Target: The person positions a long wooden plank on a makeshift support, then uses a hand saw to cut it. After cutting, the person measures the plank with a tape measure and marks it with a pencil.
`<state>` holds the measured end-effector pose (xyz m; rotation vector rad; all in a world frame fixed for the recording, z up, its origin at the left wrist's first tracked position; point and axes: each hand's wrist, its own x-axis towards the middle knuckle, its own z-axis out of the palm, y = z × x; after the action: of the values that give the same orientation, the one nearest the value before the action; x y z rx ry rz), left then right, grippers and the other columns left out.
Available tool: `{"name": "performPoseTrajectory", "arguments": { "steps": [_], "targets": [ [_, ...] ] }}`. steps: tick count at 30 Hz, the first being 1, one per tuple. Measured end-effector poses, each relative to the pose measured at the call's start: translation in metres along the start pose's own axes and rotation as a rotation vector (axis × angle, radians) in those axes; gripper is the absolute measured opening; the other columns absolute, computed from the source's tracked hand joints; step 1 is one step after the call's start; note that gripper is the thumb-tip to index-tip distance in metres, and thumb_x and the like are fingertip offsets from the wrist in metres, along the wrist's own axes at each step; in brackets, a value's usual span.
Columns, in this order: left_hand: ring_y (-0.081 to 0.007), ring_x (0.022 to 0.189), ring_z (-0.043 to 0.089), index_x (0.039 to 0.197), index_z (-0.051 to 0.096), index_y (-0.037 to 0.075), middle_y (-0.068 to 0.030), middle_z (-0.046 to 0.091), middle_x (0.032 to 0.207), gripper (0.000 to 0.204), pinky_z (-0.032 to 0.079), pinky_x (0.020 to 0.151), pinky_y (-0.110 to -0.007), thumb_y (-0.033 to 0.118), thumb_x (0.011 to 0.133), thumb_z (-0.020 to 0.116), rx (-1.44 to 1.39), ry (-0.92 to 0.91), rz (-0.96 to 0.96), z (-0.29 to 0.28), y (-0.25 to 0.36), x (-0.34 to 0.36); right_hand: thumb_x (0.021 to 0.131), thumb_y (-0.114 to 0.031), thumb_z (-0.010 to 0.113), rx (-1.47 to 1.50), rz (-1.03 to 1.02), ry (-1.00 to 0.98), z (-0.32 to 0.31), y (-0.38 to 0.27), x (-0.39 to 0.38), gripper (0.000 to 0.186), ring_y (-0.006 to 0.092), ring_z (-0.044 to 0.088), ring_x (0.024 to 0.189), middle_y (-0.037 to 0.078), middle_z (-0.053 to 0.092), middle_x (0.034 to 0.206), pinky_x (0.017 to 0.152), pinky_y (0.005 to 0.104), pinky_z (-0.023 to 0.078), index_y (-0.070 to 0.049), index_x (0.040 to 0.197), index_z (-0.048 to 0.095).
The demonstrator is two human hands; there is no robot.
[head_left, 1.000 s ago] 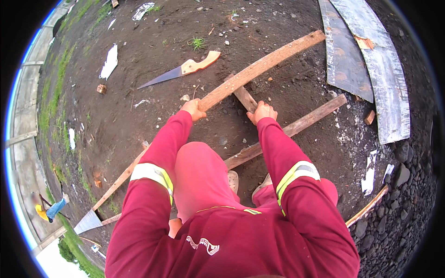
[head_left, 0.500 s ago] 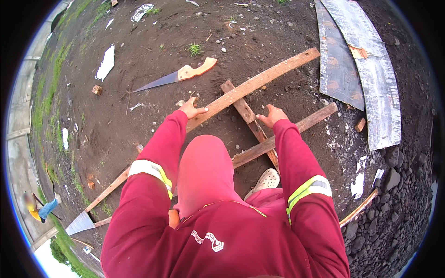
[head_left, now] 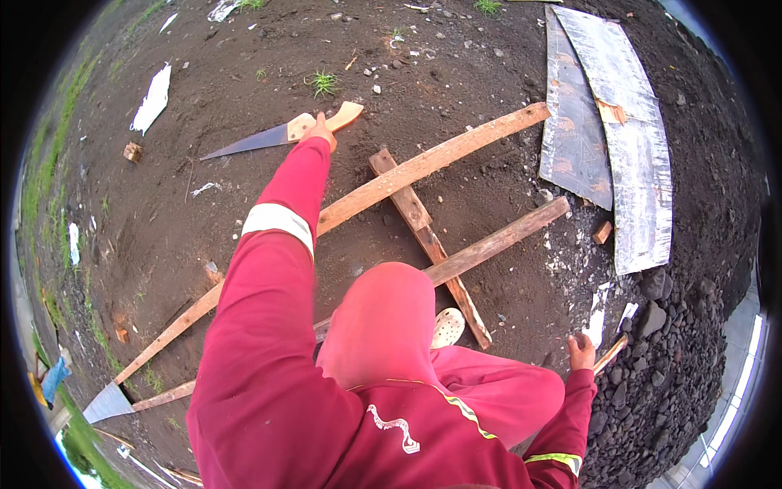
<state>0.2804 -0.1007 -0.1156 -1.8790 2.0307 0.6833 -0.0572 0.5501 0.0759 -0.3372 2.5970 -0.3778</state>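
My left hand (head_left: 321, 135) reaches up to a handsaw (head_left: 254, 142), its fingers closed on the wooden handle while the blade lies on the dirt. Below it, a long plank (head_left: 440, 159) lies across a shorter board (head_left: 394, 187); another weathered plank (head_left: 509, 228) crosses that board lower down. At lower right, my right hand (head_left: 581, 352) is open beside my bent leg, near a narrow wooden strip (head_left: 612, 352). My left arm hides part of the long plank.
Two worn sheets (head_left: 639, 200) lie at upper right, with a wood block (head_left: 603, 232) beside them. Dark rocks (head_left: 652, 318) cover the right side. A metal triangle (head_left: 108, 403) sits at lower left near slats. Part of another person (head_left: 53, 379) shows at far left.
My hands have let go of the planks. The left reached forward to the saw; the right moved down and right. My view has shifted, and my right leg is more visible.
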Motion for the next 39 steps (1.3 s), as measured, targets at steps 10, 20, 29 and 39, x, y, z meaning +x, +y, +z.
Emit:
{"name": "performPoseTrajectory", "arguments": {
  "steps": [10,20,29,39],
  "targets": [
    [-0.0281,0.11,0.054,0.12,0.05,0.012,-0.0154,0.059,0.112,0.034,0.043,0.09,-0.043,0.017,0.09,0.034,0.345,0.031,0.173,-0.006,-0.006,0.016,0.081,-0.018,0.062,0.12,0.209,0.06,-0.004,0.058,-0.06,0.035,0.0167,0.062,0.069,0.009,0.064,0.086,0.05,0.0257,0.049,0.0,0.11,0.055],
    [-0.0302,0.086,0.059,0.093,0.051,0.008,-0.0112,0.062,0.082,0.033,0.048,0.07,-0.043,0.029,0.071,0.063,0.133,0.544,0.491,-0.06,-0.017,-0.067,0.077,-0.015,0.066,-0.094,-0.081,0.334,-0.048,0.001,-0.075,0.038,0.0157,0.061,0.078,0.009,0.063,0.086,0.069,0.0299,0.048,-0.006,0.113,0.055],
    [-0.0269,0.063,0.06,0.091,0.055,0.006,-0.0083,0.059,0.073,0.031,0.048,0.054,-0.037,0.018,0.066,0.069,-0.343,0.874,0.91,-0.12,0.019,-0.213,0.065,-0.021,0.075,-0.385,-1.145,0.605,-0.051,-0.313,-0.095,0.071,0.0297,0.042,0.119,0.013,0.047,0.125,0.099,0.0415,0.032,-0.003,0.126,0.044],
    [-0.027,0.074,0.06,0.099,0.056,0.005,-0.0097,0.059,0.085,0.036,0.05,0.065,-0.036,0.019,0.068,0.067,-0.262,0.571,1.337,-0.141,0.086,-0.322,0.08,-0.021,0.051,-0.973,-1.184,0.42,0.022,-0.424,-0.131,0.047,0.0268,0.056,0.106,0.013,0.061,0.107,0.097,0.0533,0.028,-0.002,0.122,0.046]
  ]
}}
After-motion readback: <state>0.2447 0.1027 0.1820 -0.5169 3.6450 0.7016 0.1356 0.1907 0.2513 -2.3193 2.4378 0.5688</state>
